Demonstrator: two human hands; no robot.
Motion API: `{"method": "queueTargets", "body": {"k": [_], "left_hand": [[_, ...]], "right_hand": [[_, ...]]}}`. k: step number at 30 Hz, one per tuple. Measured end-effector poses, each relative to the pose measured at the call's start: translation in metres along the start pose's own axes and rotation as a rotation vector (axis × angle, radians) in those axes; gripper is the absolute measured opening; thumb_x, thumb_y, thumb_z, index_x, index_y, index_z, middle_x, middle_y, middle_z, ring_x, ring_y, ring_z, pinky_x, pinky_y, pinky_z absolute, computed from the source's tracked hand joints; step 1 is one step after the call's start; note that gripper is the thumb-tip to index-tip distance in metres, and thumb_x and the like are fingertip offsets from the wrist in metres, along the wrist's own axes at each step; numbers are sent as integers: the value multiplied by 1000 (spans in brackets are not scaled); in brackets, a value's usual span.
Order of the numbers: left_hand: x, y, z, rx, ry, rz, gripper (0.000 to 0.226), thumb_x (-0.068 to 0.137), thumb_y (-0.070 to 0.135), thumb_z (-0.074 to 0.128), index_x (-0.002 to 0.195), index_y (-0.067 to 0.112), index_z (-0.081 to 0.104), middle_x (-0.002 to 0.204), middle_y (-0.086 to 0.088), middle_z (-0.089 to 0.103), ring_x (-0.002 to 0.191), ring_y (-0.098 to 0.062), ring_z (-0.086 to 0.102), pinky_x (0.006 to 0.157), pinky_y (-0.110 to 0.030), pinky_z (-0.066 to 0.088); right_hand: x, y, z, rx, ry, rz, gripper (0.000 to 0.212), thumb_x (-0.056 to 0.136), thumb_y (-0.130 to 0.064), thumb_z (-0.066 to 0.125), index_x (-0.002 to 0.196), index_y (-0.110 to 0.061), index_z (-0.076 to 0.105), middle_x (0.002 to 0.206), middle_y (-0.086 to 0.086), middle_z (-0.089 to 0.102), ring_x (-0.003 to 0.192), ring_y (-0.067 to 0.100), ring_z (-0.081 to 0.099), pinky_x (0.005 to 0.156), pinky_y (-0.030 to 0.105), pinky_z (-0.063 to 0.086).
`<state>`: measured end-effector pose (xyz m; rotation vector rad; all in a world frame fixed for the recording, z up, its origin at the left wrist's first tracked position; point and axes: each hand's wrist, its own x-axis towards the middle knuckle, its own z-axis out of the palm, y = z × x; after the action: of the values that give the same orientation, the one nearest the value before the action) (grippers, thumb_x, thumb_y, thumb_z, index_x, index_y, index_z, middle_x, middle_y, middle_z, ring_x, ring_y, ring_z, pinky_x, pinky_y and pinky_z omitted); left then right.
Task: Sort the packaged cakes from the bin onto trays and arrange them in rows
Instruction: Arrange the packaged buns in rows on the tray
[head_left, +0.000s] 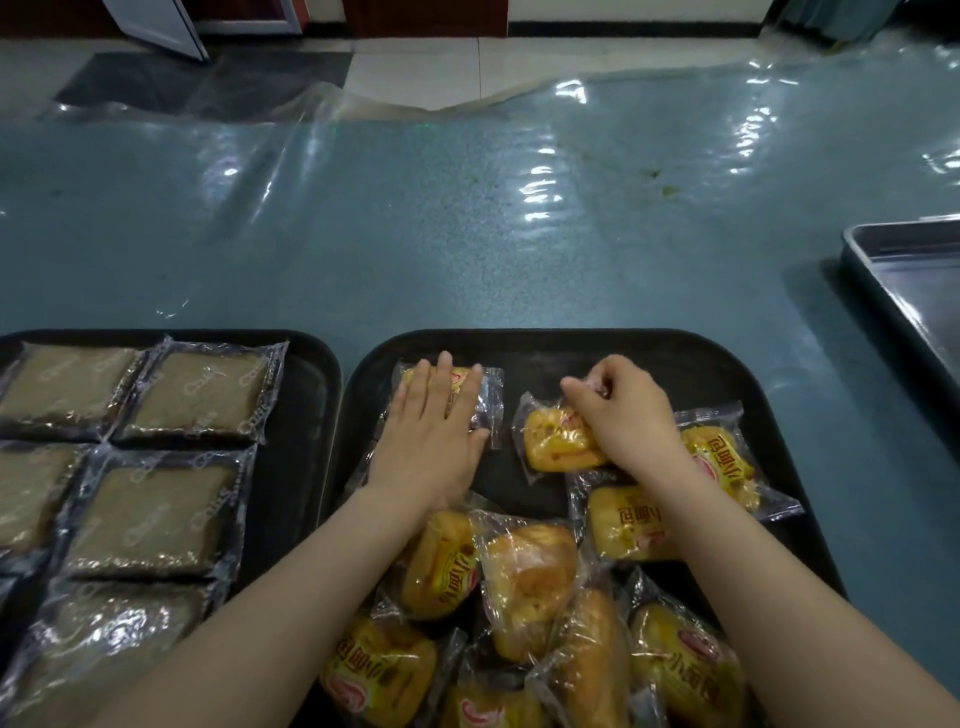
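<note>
Blue-grey surface (467, 249) under wrinkled clear plastic sheet (675, 119), tiled floor beyond the far edge. Black tray (727, 364) near centre, holds yellow packaged cakes. Left hand (431, 436) lies flat, fingers straight and together, pressing on a cake pack (488, 395) at the tray's far left; most of that pack is hidden under the palm. Right hand (623, 410) has curled fingers pinching the wrapper top of a second cake (556, 441), just right of the first, the two packs apart by a thin strip of bare tray. What the fingertips grip exactly is hard to make out, knuckles cover it. Two more cakes (623, 519) lie just near and right of the right hand, one partly under the wrist. Loose pile of cakes (524, 577) at the tray's near side, overlapping, cut off by the frame bottom and partly covered by both forearms. Second black tray (306, 415) at left, touching or nearly touching the first, with brown flat cakes (187, 395) in rows, cut off at left. Metal tray (883, 249) at far right, cut off by the frame. Far right part of the centre tray is bare; open surface lies beyond the trays' far rims.
</note>
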<state>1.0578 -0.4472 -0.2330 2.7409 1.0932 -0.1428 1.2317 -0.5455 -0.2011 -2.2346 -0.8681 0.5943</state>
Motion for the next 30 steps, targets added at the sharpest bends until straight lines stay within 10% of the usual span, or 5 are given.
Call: {"method": "queueTargets", "body": {"k": [9,12,15,19,30], "left_hand": [[-1,-4,7,-4,35,-9,64,97,48,19,133,34,-32,153,-3,-28,133,-19,-33,107,-40,-21],[-2,-4,10,-3,56,-13,64,96,49,18,135,35,-31,154,-2,-27,135,-19,-31,106,-41,-21],[-1,-4,11,12,72,-14,65,95,49,18,140,33,-27,154,-3,-24,139,-21,-26,106,-40,-20],[0,-5,14,14,87,-13,65,95,49,18,143,33,-23,155,-4,-21,141,-22,-21,107,-41,-18],[1,-5,9,-71,156,-71,72,89,57,16,145,27,-20,154,-5,-22,137,-19,-27,107,-40,-20]], "right_hand": [[-5,3,-5,-177,179,-294,37,91,-27,60,126,-18,52,125,0,53,120,18,44,98,26,32],[-16,9,-8,-316,-35,-522,31,93,-19,56,124,-21,60,132,-2,55,126,19,44,105,24,26],[-19,17,2,-522,-300,-537,48,101,-27,38,148,-30,30,157,-5,23,146,21,13,118,36,11],[-8,14,13,-648,-381,-457,55,103,-30,27,150,-42,1,161,-6,-9,146,27,-14,117,44,0],[-7,0,28,-633,-228,-372,67,100,-46,26,150,-28,-14,156,-2,-25,140,29,-29,113,54,-13]]}}
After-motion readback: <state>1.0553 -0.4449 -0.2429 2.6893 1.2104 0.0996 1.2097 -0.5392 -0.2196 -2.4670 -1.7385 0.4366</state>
